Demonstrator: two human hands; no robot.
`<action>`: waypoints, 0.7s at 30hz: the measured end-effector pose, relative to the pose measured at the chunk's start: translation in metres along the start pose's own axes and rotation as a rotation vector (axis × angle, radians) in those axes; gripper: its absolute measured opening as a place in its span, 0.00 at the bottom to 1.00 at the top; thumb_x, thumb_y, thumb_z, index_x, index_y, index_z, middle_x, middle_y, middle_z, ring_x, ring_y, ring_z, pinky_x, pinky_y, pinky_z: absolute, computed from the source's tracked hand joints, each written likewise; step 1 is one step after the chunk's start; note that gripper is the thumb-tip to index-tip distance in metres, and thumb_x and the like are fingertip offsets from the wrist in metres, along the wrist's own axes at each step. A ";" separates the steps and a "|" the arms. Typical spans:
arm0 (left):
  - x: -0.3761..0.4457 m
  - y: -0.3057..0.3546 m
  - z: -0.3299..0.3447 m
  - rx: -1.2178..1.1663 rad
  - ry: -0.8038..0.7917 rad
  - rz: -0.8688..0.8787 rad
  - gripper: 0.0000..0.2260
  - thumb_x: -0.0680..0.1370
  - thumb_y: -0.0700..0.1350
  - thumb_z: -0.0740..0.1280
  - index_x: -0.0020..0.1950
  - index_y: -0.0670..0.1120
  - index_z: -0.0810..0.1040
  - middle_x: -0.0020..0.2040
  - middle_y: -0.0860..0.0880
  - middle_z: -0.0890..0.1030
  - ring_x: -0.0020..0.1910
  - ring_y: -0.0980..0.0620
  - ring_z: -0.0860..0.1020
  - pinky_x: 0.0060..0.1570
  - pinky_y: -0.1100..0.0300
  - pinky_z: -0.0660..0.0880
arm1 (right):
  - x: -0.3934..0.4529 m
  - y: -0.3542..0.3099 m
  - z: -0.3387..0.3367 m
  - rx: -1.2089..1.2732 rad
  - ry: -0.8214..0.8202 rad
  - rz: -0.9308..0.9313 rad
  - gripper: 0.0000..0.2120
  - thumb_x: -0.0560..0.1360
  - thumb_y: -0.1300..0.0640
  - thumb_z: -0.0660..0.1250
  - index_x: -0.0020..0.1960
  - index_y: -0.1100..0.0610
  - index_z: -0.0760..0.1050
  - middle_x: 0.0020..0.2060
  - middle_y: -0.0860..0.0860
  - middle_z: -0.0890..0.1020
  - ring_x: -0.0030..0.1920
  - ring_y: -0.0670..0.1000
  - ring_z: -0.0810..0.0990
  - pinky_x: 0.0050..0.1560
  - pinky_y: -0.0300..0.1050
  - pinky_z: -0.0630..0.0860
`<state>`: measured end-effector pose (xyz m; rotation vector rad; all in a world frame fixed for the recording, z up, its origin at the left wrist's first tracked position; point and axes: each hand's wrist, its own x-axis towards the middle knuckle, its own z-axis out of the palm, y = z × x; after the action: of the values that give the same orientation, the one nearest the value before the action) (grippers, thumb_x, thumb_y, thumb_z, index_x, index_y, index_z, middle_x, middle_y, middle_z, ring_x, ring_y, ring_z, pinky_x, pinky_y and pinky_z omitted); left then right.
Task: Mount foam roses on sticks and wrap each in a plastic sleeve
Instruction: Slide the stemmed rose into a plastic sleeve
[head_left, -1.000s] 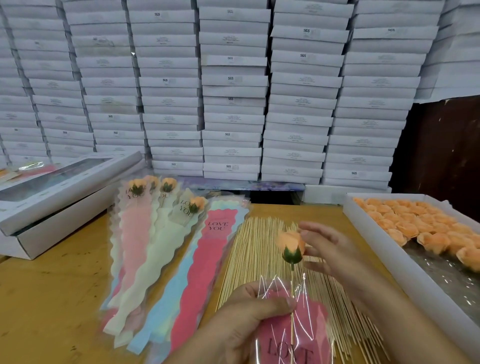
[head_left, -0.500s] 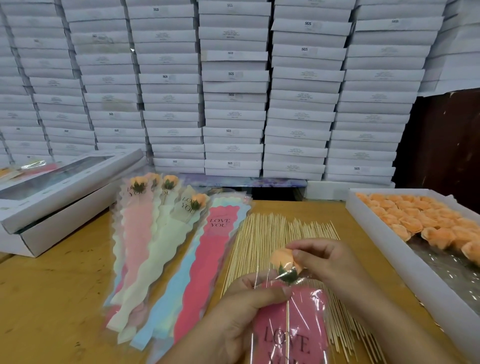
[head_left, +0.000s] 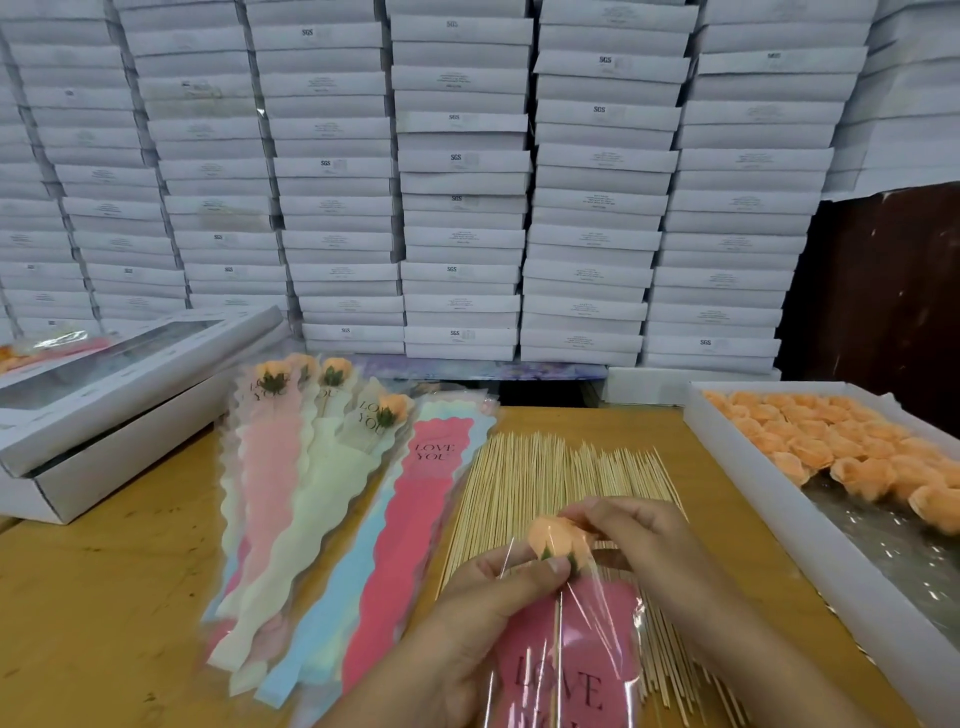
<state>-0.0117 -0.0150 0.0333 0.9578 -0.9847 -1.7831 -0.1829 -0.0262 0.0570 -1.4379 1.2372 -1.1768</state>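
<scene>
Near the table's front edge your left hand (head_left: 467, 618) pinches the plastic sleeve (head_left: 571, 654), your right hand (head_left: 634, 540) pinches the foam rose (head_left: 558, 538) at its mouth. Bare wood lies left. Rightward, the white tray (head_left: 779, 499) holds orange roses (head_left: 831, 441); sticks (head_left: 545, 467) lie beneath.

stacked white boxes (head_left: 462, 182), wooden table (head_left: 104, 597)

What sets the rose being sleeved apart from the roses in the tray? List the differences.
The held rose sits on a stick and is going into a pink sleeve, gripped by the left hand and right hand; the tray roses are bare, untouched and packed side by side in the tray. Both are the same orange.
</scene>
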 end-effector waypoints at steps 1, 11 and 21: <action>0.000 0.000 -0.001 0.000 -0.011 0.000 0.16 0.69 0.39 0.76 0.56 0.38 0.85 0.51 0.34 0.84 0.44 0.41 0.84 0.47 0.53 0.82 | 0.000 0.000 0.000 -0.002 -0.001 0.002 0.14 0.79 0.49 0.63 0.43 0.44 0.87 0.44 0.45 0.87 0.47 0.43 0.85 0.53 0.43 0.78; 0.002 0.003 -0.004 -0.002 -0.032 -0.034 0.14 0.69 0.36 0.74 0.54 0.36 0.84 0.40 0.38 0.84 0.32 0.46 0.83 0.31 0.59 0.79 | -0.005 0.004 0.002 -0.069 -0.059 -0.013 0.23 0.75 0.33 0.55 0.47 0.42 0.86 0.47 0.42 0.86 0.54 0.40 0.82 0.66 0.49 0.72; 0.004 -0.001 -0.005 -0.015 0.035 -0.088 0.23 0.67 0.34 0.76 0.62 0.39 0.79 0.49 0.37 0.85 0.38 0.44 0.85 0.37 0.56 0.82 | -0.006 0.006 -0.002 -0.051 -0.107 -0.001 0.21 0.72 0.39 0.58 0.53 0.47 0.84 0.48 0.47 0.86 0.60 0.43 0.81 0.73 0.55 0.66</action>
<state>-0.0089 -0.0200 0.0298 1.0341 -0.9188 -1.8376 -0.1866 -0.0209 0.0505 -1.5194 1.2000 -1.0617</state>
